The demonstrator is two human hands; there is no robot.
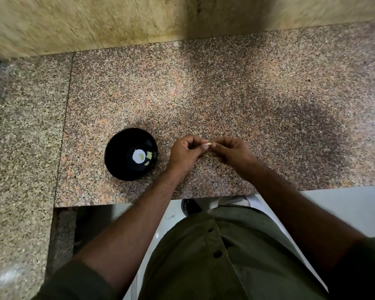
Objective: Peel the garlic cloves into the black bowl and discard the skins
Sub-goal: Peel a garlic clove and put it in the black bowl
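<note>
A black bowl (130, 154) stands on the granite counter, left of my hands, with a few pale peeled garlic cloves (141, 156) at its bottom beside a bright light reflection. My left hand (185, 153) and my right hand (232, 151) meet just right of the bowl, a little above the counter. Between their fingertips they pinch one small pale garlic clove (206, 144), of which only a sliver shows. The curled fingers hide the rest of the clove and any loose skin.
The speckled granite counter (236, 94) runs back to a beige stone wall (139, 20). Its front edge lies just below my wrists. A second granite slab (20, 137) adjoins on the left. Below the edge show the white floor and my olive shirt.
</note>
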